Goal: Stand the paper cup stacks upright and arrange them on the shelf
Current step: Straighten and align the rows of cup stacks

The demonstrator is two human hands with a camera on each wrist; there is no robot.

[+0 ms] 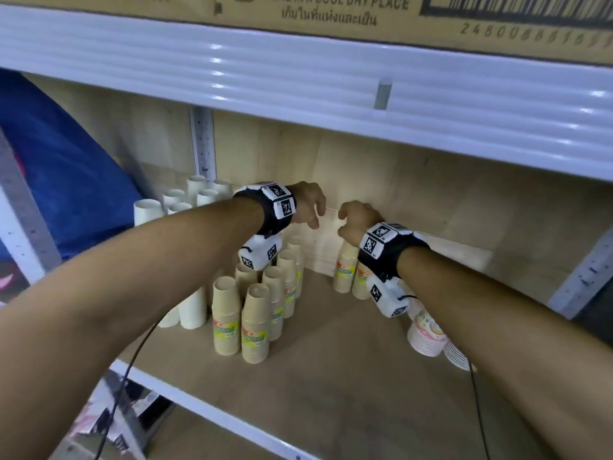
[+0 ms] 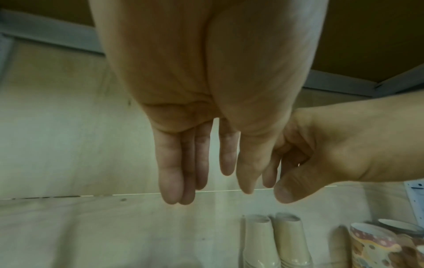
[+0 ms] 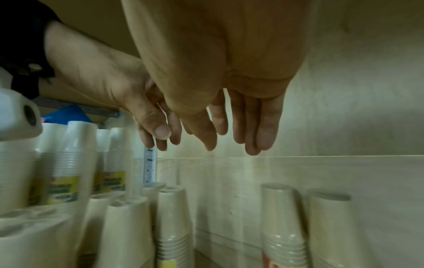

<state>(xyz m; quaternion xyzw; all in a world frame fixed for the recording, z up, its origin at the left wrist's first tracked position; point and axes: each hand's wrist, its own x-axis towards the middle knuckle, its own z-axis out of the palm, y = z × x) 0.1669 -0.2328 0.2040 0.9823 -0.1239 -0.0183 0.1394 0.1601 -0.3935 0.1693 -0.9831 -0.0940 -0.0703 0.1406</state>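
Several brown paper cup stacks [image 1: 255,327] with yellow-green labels stand mouth down on the wooden shelf [image 1: 331,386], left of centre. Two more brown stacks [image 1: 345,270] stand against the back wall; the wrist views show them as the two brown stacks [image 2: 275,241] and the same pair [image 3: 282,226]. My left hand [image 1: 310,207] and right hand [image 1: 356,220] hover close together above these, near the back wall. Both hold nothing. The left hand [image 2: 201,163] has its fingers hanging straight down. The right hand [image 3: 229,127] hangs relaxed the same way.
White cup stacks [image 1: 192,303] stand at the left, more of them [image 1: 185,200] behind. A patterned cup stack [image 1: 426,330] sits tilted at the right, partly hidden by my right wrist. A white upper shelf edge [image 1: 298,78] runs overhead. A blue bag [image 1: 66,177] fills the left bay.
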